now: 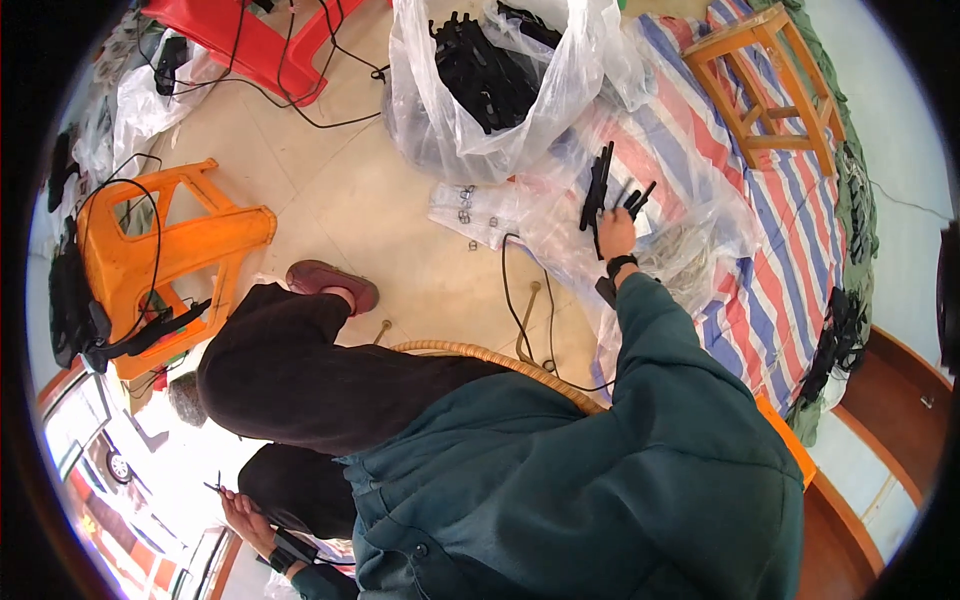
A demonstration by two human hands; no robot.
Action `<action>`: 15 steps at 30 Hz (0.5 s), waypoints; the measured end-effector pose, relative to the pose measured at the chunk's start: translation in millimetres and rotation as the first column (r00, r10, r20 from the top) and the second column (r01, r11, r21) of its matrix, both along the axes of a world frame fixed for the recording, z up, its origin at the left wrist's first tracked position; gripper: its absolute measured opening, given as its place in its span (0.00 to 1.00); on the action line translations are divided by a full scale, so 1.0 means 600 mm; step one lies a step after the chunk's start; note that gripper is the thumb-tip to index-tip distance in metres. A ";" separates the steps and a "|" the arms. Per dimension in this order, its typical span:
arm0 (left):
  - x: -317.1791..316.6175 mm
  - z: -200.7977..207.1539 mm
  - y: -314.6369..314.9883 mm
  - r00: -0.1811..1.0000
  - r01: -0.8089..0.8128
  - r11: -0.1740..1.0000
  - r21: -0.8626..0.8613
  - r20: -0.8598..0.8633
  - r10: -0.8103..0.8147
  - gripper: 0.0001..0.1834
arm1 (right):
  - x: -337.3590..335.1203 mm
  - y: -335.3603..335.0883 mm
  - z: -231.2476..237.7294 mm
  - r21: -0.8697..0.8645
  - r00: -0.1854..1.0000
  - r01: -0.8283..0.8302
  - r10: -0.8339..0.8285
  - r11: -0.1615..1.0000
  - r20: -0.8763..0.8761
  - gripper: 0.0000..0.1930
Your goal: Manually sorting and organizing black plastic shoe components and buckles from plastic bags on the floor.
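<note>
Out to the right, my right hand (617, 235) is closed at a small group of black stick-like pieces (640, 200), its fingers seeming to grip one of them; the fingertips are partly hidden. More black slim pieces (597, 188) lie just left of it, on clear plastic sheeting (690, 225). At the lower left, beside my knee, my left hand (247, 520) pinches a small thin dark piece (217, 485) with a forked end; its exact kind is too small to make out. Dark bands circle both my wrists.
A clear plastic bag (430, 130) full of black pieces stands ahead. An orange stool (180, 250) is at left, a red stool (260, 50) at far left, a wooden stool (790, 140) on the striped sheet (800, 250). A black cable (507, 290) crosses the floor.
</note>
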State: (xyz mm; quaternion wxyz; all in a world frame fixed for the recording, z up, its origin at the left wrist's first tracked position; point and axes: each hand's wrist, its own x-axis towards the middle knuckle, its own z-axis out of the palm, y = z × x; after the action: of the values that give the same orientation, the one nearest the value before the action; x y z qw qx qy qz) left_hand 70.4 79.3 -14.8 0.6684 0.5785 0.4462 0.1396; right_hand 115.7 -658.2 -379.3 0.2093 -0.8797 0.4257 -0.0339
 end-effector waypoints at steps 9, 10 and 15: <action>-0.002 -0.002 0.022 0.999 0.029 0.999 -0.036 -0.023 -0.030 0.08 | -0.037 -0.117 -0.065 0.007 0.984 0.168 -0.168 0.986 0.061 0.20; -0.006 0.001 0.022 0.998 -0.004 1.000 0.029 -0.060 0.006 0.09 | -0.020 -0.104 -0.052 0.148 0.973 0.232 -0.230 0.961 -0.031 0.26; -0.009 0.001 0.062 0.997 0.067 0.993 -0.095 -0.029 -0.070 0.09 | 0.048 -0.081 -0.058 0.134 0.955 0.275 -0.254 0.952 -0.151 0.42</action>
State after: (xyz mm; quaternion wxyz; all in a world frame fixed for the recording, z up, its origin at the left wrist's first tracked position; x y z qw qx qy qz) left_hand 65.1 116.5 -14.4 0.6918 0.5636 0.4431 0.0861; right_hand 144.5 -706.7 -414.4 0.2413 -0.7961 0.5541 0.0297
